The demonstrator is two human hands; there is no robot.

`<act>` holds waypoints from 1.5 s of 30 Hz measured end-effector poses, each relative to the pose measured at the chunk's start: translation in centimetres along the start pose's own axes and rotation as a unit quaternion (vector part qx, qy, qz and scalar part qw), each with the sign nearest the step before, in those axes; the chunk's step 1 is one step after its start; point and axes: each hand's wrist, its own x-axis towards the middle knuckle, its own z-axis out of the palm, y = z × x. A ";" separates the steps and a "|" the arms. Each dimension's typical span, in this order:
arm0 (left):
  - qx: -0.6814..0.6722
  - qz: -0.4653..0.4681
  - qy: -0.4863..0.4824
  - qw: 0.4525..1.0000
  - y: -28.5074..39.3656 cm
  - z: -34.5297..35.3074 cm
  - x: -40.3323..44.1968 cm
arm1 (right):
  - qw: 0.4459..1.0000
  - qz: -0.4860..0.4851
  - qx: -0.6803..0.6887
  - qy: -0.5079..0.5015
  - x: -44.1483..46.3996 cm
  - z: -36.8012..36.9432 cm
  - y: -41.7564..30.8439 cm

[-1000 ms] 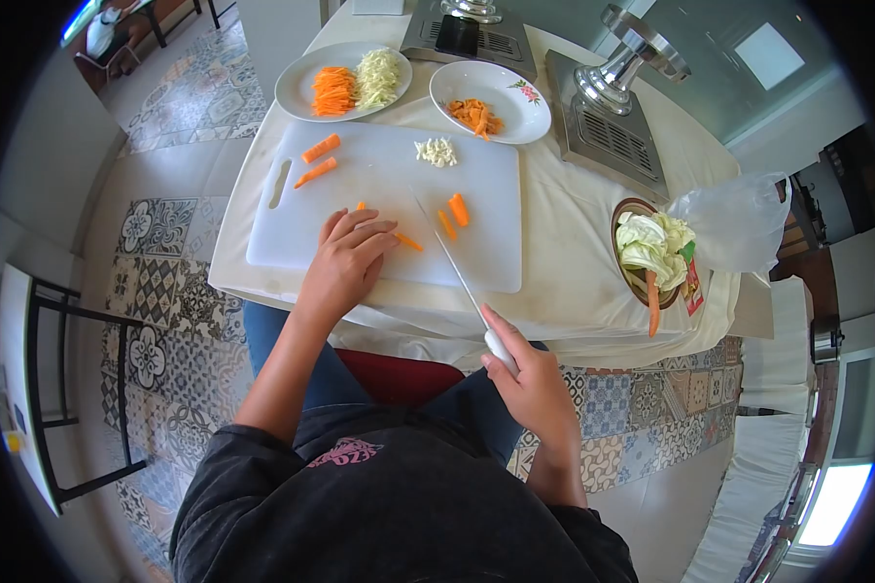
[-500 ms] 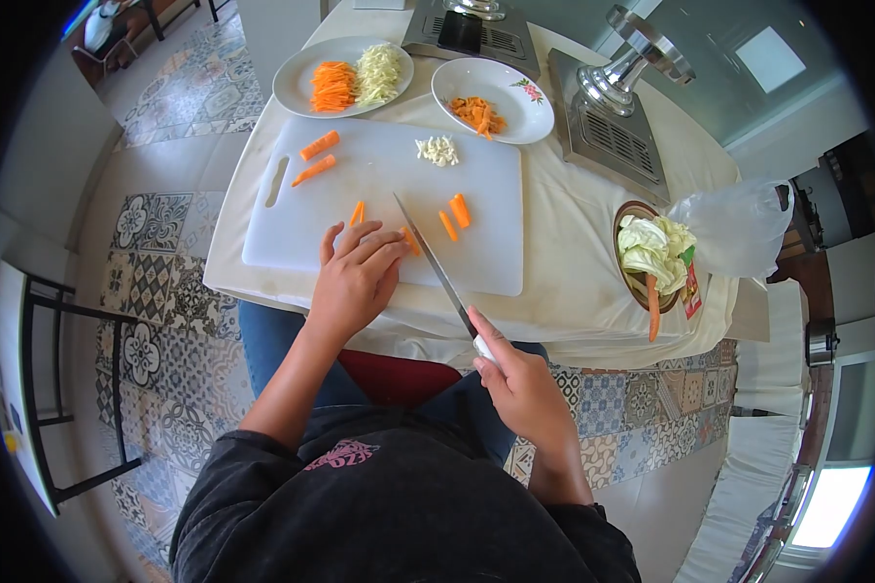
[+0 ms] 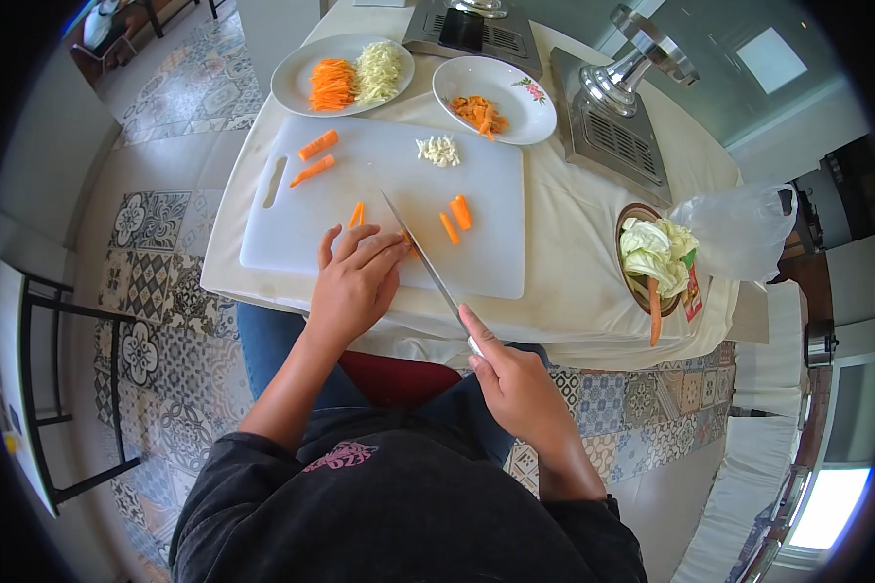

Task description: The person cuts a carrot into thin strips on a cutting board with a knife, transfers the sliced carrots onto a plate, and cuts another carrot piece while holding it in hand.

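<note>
My right hand (image 3: 517,387) is closed round the handle of a kitchen knife (image 3: 436,277), whose blade slants up and left over the white cutting board (image 3: 311,219). My left hand (image 3: 358,282) presses its bent fingertips on a carrot piece (image 3: 413,248) right beside the blade; fingers and knife hide most of that piece. A thin carrot stick (image 3: 357,214) lies just beyond my left fingers. To the right of the blade are several cut carrot pieces (image 3: 460,212). Two carrot lengths (image 3: 313,171) rest near the board's handle slot, and chopped white bits (image 3: 439,151) sit at its far side.
Behind the board stand a plate (image 3: 287,85) of shredded carrot and pale shreds, and a flowered dish (image 3: 515,121) with orange peelings. Two portable stoves (image 3: 612,146) are at the back. On the right, a bowl (image 3: 624,233) holds cabbage and a carrot, beside a plastic bag (image 3: 744,233).
The knife has shifted slightly left, its blade now against the carrot piece by my left fingertips. My right hand has moved a little left with it. My left hand stays nearly still.
</note>
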 end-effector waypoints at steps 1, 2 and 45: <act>0.001 -0.001 0.001 1.000 0.0 0.0 0.0 | 1.000 0.003 -0.003 -0.005 0.0 0.0 -0.1; 0.002 -0.004 -0.001 1.000 0.0 0.0 0.0 | 1.000 0.003 -0.009 -0.005 -0.1 0.0 -0.2; -0.018 -0.050 -0.022 0.998 0.6 -1.6 1.6 | 0.979 -0.054 -0.110 0.160 2.1 3.4 2.2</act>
